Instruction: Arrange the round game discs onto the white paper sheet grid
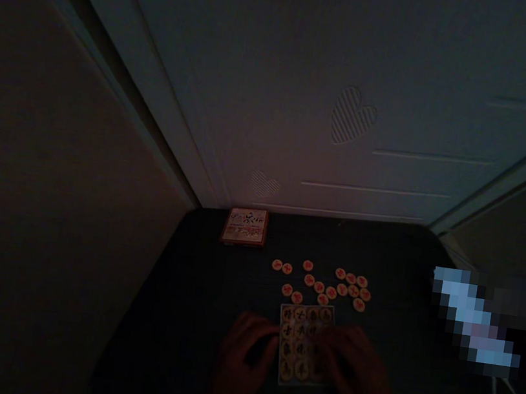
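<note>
A shallow square box (280,383) lies on the dark table, filled with rows of round Chinese chess pieces with black characters. Curved around the box's left edge, my left hand (245,354) has thumb and forefinger closed at its side. My right hand (356,367) reaches over the right part of the box. Its fingertips are drawn together on the pieces there; dimness hides whether one is between them. Several loose chess pieces with red characters (319,288) are scattered just beyond the box.
A printed box lid (246,226) with Chinese characters lies at the table's (194,266) back left. Behind the table stands a pale panel (301,131) with embossed hearts. A blurred-out bright object (474,318) with a loop strap is at the right edge. The light is very dim.
</note>
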Demonstrator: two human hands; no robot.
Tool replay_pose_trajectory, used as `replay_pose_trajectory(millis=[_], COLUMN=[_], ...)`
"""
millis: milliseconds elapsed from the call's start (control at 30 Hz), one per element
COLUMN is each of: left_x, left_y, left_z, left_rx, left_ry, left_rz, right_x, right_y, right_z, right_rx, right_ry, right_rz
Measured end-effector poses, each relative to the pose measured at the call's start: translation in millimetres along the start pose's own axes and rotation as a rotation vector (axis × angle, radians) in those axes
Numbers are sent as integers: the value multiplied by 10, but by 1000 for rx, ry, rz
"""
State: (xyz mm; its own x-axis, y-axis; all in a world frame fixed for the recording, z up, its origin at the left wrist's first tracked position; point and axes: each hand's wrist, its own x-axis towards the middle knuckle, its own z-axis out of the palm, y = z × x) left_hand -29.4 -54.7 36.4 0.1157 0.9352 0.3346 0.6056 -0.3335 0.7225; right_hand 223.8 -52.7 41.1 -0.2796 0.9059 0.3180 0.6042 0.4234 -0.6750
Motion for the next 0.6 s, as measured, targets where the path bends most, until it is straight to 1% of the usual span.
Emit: replay_pose_trajectory(millis=[33, 100, 133, 200, 300, 400, 500, 600], left_x=[-12, -21, -15, 16, 80, 109, 102, 96], left_y=[32, 106, 144, 209, 256, 256, 243, 230], left_z=[-1, 12, 25, 63, 133, 189, 217, 228], left_rx=[11, 53, 80, 133, 187, 210, 207, 201], left_ry=[-23, -60, -80, -105, -124, -153, -172, -180], left_rz=[26, 83, 94, 78, 28, 11, 9, 8], right_x=[-31, -72, -80, -70, -3, 85, 146, 160], right_y=[57, 162, 200, 233, 182, 88, 39, 52], right_z=[-37, -109, -138, -169, -145, -83, -45, -39], right_rx=[-21, -60, -72, -81, -75, -82, -86, -105], right_ry=[46, 93, 99, 58, -44, -125, -128, -126], right_rz=[31, 78, 95, 86, 13, -82, -148, -169])
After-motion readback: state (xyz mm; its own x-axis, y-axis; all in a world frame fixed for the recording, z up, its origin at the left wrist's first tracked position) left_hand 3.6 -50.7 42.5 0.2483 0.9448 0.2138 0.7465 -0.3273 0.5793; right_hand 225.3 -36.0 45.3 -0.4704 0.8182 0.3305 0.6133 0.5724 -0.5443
